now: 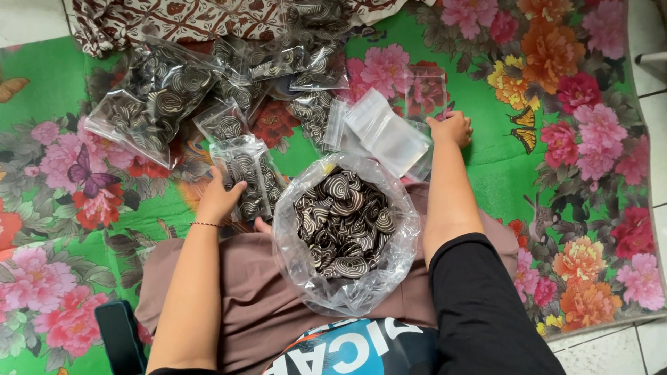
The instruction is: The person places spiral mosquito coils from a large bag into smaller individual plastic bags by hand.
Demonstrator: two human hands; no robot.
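A large clear plastic bag [403,243] stands open in my lap, full of dark brown and cream spiral-patterned snacks [344,226]. My left hand [221,196] grips a small filled clear packet [246,173] of the same snacks, just left of the big bag. My right hand [451,128] reaches forward, fingers closed on the edge of a stack of empty small clear plastic bags [385,135] lying on the mat beyond the big bag.
Several filled snack packets [156,101] lie piled at the far left and centre of a green mat [62,83] with large flowers. A brown patterned cloth [180,17] lies at the top. A dark phone-like object [119,337] sits at lower left. White floor tiles [649,104] border the right.
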